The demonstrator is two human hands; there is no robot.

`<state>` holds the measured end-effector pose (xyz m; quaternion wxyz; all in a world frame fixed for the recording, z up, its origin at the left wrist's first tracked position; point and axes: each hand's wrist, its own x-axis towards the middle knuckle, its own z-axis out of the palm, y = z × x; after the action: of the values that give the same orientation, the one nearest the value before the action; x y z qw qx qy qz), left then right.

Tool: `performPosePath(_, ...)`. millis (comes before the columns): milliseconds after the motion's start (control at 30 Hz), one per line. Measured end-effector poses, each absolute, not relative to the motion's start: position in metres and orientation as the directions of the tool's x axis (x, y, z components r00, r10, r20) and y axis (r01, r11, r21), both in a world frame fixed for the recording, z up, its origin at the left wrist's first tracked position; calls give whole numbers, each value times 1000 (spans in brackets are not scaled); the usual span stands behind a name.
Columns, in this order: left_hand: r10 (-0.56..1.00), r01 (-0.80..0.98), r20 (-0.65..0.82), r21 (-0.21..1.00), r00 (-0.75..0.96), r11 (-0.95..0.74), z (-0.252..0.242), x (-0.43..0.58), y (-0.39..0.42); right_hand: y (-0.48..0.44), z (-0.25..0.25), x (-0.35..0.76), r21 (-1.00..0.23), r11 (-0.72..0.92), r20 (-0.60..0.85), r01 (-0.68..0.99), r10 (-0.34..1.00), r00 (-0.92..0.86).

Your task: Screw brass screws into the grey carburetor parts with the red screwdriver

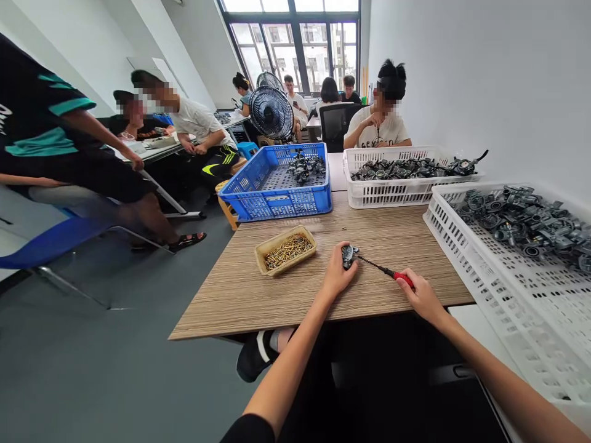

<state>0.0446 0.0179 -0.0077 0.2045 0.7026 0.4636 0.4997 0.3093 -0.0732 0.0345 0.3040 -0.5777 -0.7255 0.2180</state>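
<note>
in the head view, the left hand (pixel 338 274) pinches a small dark metal part (pixel 349 256) at the bottom middle of the frame, fingers pressed together on it, just above the wooden table (pixel 231 304). the right hand (pixel 419 296) is closed around a red-handled screwdriver (pixel 401 276), its tip at the part. a shallow tray (pixel 263 253) of brass screws (pixel 287 251) sits left of the hands. a white crate (pixel 508 295) of dark parts fills the right edge, and a blue crate (pixel 277 206) stands farther up the table.

The screwdriver (pixel 405 279) has a red handle, the tabletop (pixel 226 301) brown wood-grain stripes.
</note>
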Motion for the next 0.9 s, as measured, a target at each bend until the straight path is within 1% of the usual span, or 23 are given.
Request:
performPosePath(233,860,453,507,753,65,-478,-6,44,18,-75,29,310,-655,256,233,711,963,-132)
performPosePath(400,862,442,501,759,75,-479,-4,44,16,-74,30,311,-658,236,202,715,970,-135)
performPosePath(600,842,425,523,737,133,-526,0,46,14,-73,34,309,-622,274,216,734,960,-176)
performPosePath(900,850,432,519,749,91,-503,1,47,13,-74,32,310,-608,281,221,742,958,-182)
